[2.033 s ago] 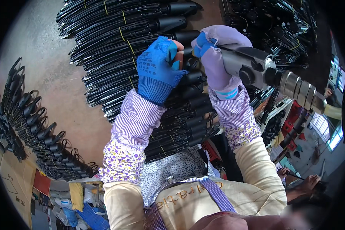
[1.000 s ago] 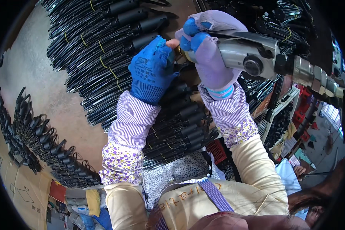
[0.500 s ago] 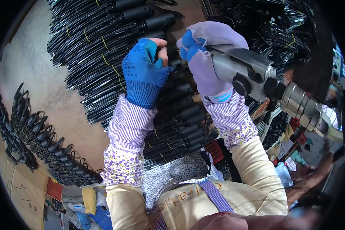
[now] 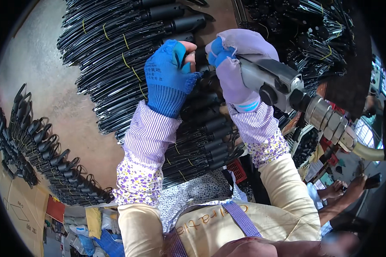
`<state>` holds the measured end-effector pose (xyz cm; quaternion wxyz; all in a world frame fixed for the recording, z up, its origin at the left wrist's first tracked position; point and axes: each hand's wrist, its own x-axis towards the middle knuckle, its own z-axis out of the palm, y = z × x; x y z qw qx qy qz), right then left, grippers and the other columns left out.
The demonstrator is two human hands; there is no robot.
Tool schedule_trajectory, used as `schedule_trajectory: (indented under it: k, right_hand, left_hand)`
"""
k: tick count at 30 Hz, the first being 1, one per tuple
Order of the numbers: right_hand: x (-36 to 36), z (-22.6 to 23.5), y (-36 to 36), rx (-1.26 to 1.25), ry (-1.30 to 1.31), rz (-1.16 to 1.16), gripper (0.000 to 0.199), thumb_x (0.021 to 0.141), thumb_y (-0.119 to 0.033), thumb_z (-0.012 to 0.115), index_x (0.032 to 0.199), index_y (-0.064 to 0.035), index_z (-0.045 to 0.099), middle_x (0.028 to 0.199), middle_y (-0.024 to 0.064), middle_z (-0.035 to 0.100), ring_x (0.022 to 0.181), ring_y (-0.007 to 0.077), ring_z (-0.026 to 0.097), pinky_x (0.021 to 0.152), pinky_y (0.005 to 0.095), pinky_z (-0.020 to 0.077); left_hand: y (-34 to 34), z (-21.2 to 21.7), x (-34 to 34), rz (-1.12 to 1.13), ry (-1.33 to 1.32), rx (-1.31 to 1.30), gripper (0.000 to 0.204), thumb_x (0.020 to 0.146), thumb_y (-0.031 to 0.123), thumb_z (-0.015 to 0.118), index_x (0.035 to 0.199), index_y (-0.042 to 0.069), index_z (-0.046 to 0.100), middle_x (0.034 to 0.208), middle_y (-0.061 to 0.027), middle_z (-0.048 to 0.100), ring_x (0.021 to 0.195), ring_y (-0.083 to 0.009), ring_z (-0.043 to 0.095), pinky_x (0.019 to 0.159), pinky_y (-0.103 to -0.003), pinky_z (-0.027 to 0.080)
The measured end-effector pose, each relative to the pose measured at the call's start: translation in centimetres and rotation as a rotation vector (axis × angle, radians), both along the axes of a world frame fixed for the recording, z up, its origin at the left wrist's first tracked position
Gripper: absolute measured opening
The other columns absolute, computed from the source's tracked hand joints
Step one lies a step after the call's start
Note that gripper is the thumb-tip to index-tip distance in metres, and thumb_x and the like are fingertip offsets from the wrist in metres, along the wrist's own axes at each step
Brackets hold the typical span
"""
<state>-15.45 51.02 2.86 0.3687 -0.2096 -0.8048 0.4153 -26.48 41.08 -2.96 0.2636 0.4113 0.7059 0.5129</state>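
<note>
My left hand (image 4: pixel 169 70), in a blue glove with bare fingertips, is closed with its fingers curled. A dark piece shows beside the fingertips, but what they grip is mostly hidden. Close by on the right, my right hand (image 4: pixel 240 64) wears a lilac glove with blue fingertips. It is wrapped round a silver air tool (image 4: pixel 272 77), whose metal hose coupling (image 4: pixel 326 118) points down and right. Beneath and left of the hands lie rows of black folded umbrella frames (image 4: pixel 111 73) with black handles (image 4: pixel 188 23), several tied with yellow bands.
More umbrella frames (image 4: pixel 326 47) are heaped at the far right. A curved row of strapped black handles (image 4: pixel 51 150) runs along the left side of the brown table (image 4: pixel 73 107). Another person's forearm (image 4: pixel 343 201) shows at the lower right, past a red crate (image 4: pixel 236 170).
My view has shifted a little, so the frames and my left hand sit farther right in it. The tool's coupling end has swung slightly left. The other person's arm has moved.
</note>
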Motion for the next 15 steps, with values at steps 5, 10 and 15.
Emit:
schedule_trajectory:
  k: [5,10,15]
  right_hand:
    - [-0.2,-0.6,0.1,-0.031,-0.041,0.008,0.018,0.083,-0.002,0.063,0.100,0.0035,0.062,0.083,0.0113,0.066,0.062,0.0173,0.060,0.054,0.0253,0.0495]
    - [-0.4,-1.6,0.9,-0.340,0.197,0.034,0.020,0.083,0.001,0.060,0.102,0.0029,0.061,0.087,0.0121,0.066,0.067,0.0180,0.060,0.057,0.0262,0.0502]
    - [-1.3,0.3,0.8,-0.420,0.202,0.021,0.021,0.083,0.003,0.057,0.103,0.0012,0.060,0.088,0.0113,0.063,0.069,0.0174,0.058,0.061,0.0278,0.0506]
  left_hand:
    - [0.2,0.1,-0.2,0.004,-0.042,0.005,0.009,0.081,0.005,0.069,0.090,0.004,0.067,0.081,-0.0064,0.066,0.067,-0.0184,0.062,0.063,-0.028,0.052]
    - [0.2,0.5,-0.8,-0.041,-0.030,0.014,0.012,0.083,0.006,0.070,0.094,0.003,0.069,0.082,-0.0070,0.066,0.069,-0.0165,0.062,0.063,-0.026,0.052]
    - [0.2,1.9,-1.8,0.036,-0.330,-0.083,0.013,0.082,0.004,0.071,0.095,0.002,0.069,0.081,-0.0078,0.066,0.067,-0.0143,0.062,0.062,-0.024,0.051]
